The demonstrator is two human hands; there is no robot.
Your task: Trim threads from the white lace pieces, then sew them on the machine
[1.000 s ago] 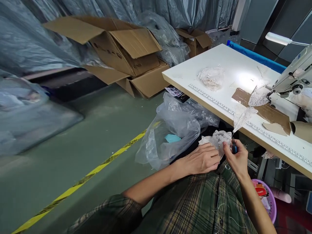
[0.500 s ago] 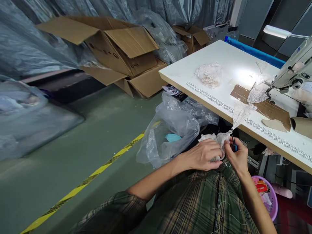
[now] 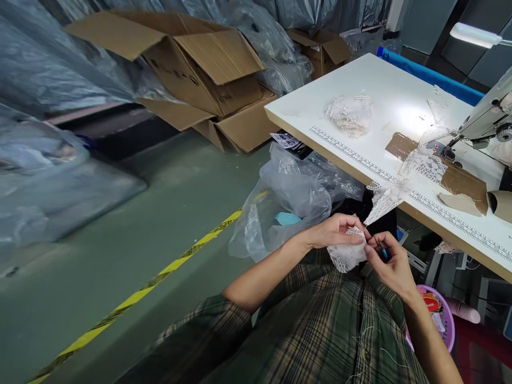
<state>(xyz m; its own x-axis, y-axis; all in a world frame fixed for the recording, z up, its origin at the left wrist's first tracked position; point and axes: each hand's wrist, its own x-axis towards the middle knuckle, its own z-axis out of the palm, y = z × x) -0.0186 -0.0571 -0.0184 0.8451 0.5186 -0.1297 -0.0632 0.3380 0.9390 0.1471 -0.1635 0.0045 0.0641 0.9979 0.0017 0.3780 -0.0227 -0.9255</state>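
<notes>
My left hand (image 3: 338, 232) pinches a scalloped white lace piece (image 3: 347, 258) above my lap. Close by on the right, my right hand (image 3: 394, 266) is closed around small thread snips (image 3: 384, 253) with blue on them; its thumb and forefinger meet at the lace's edge. A strip of white lace (image 3: 386, 198) runs from the sewing machine (image 3: 490, 120) over the table's front edge. Its pointed end hangs just above my fingers, and whether a thread joins it to the held piece I cannot tell.
A lace pile (image 3: 350, 114) lies on the white table (image 3: 376, 80), which has a printed ruler. Brown card (image 3: 464, 184) lies beneath the machine. A clear plastic bag (image 3: 256, 224) hangs below the table edge. Open cardboard boxes (image 3: 208, 80) and a purple basket (image 3: 448, 325) stand around.
The lace in my left hand has turned and hangs more open, with the hand slightly higher. The lace strip has come further over the table edge, and its tip has shifted left. The view has shifted slightly.
</notes>
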